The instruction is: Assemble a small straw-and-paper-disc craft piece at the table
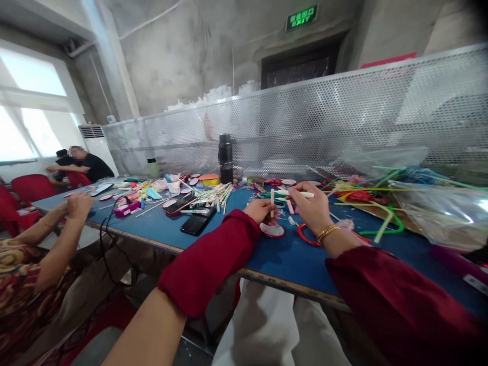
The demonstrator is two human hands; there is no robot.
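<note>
Between the fingertips of my left hand [260, 210] a short, pale, flat stick [272, 201] stands upright. My right hand [313, 207] grips a white pen-like tool [307, 194], its tip pointing left toward the stick. Whether the tip touches the stick I cannot tell. Below my left fingers lies a round white lid with a red rim [273, 231]. A red loop-shaped handle [305, 235], perhaps of scissors, rests by my right wrist. Small coloured bits are scattered behind both hands.
Left of my arm are a black phone [197, 221] and a pile of pale sticks [219, 195]. A black bottle [225, 160] stands by the perforated metal panel [343, 122]. Clear plastic bags [446, 213] lie on the right. Another person's hands [80, 203] are at the far left.
</note>
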